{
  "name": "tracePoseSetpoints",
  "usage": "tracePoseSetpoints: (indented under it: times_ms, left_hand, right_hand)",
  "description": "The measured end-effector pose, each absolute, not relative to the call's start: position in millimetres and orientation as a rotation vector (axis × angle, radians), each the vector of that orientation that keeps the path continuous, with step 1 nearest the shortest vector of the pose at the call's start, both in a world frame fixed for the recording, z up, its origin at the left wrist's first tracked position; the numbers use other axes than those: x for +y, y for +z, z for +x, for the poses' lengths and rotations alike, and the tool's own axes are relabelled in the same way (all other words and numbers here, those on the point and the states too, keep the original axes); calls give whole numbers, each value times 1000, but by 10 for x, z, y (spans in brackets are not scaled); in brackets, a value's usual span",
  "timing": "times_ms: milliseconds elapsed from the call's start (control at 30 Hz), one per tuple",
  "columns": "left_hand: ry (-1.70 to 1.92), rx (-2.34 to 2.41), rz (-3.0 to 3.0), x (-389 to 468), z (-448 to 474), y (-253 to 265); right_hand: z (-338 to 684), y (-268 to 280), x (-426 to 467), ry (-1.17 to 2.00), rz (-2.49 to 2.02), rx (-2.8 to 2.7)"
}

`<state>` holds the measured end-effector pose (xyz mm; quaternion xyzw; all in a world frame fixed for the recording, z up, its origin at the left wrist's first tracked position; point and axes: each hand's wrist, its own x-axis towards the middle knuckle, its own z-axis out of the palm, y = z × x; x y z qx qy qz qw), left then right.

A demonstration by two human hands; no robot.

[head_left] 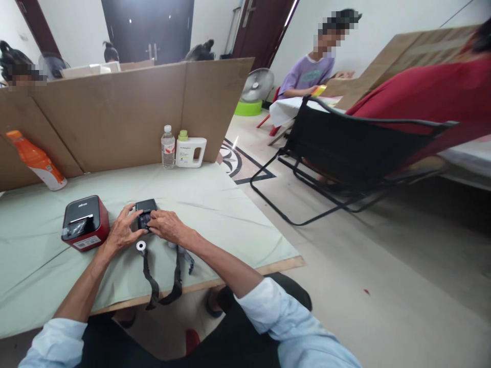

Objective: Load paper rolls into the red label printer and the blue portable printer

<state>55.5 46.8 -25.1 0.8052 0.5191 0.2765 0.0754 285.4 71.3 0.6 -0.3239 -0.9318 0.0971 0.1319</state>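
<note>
My left hand (123, 228) grips the left side of a small black box-shaped device (146, 205) on the table, thumb and fingers spread around its edge. My right hand (166, 225) presses its closed fingertips on the device's dark, recessed-looking lower part. Whatever those fingertips hold, if anything, is hidden. Just below my hands lies a black ribbon (177, 281) that loops over the table's front edge. A small roll with a white end (141, 246) sits at its left end. Left of my left hand stands a red and black desktop printer (85, 222).
A cardboard screen (115, 112) closes the table's far side. Before it stand an orange-and-white bottle (38, 161), a clear water bottle (168, 148) and a white jug (191, 152). A black folding chair (345, 148) and other people are to the right.
</note>
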Motion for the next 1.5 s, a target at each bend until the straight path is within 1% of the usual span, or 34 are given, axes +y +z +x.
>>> tracePoseSetpoints:
  times_ms: [100, 200, 333, 533, 700, 867, 1100, 1233, 1500]
  left_hand:
    - [816, 1632, 2397, 458, 549, -288]
    - [778, 1648, 2401, 432, 549, -323]
    - [736, 1677, 2387, 408, 538, -370]
    - [776, 1657, 2400, 419, 523, -433]
    - [814, 1632, 2391, 428, 534, -456]
    - [750, 1660, 2392, 428, 545, -415]
    - [757, 1671, 2377, 393, 536, -420]
    - [735, 1673, 2384, 407, 510, -400]
    - [703, 1676, 2409, 416, 506, -355]
  right_hand:
    - [2917, -57, 792, 324, -909, -2595]
    - [3005, -156, 908, 377, -982, -2464]
    - [3095, -281, 1032, 490, -998, -2489]
    - [3152, -387, 1100, 546, -916, -2461]
    - [3148, -522, 1141, 625, -901, -2367]
    - [3125, -602, 1153, 685, -881, -2300]
    - [3131, -730, 1125, 776, -807, -2162]
    - [3135, -735, 1120, 759, -811, -2182]
    - [3130, -590, 1097, 602, -879, -2324]
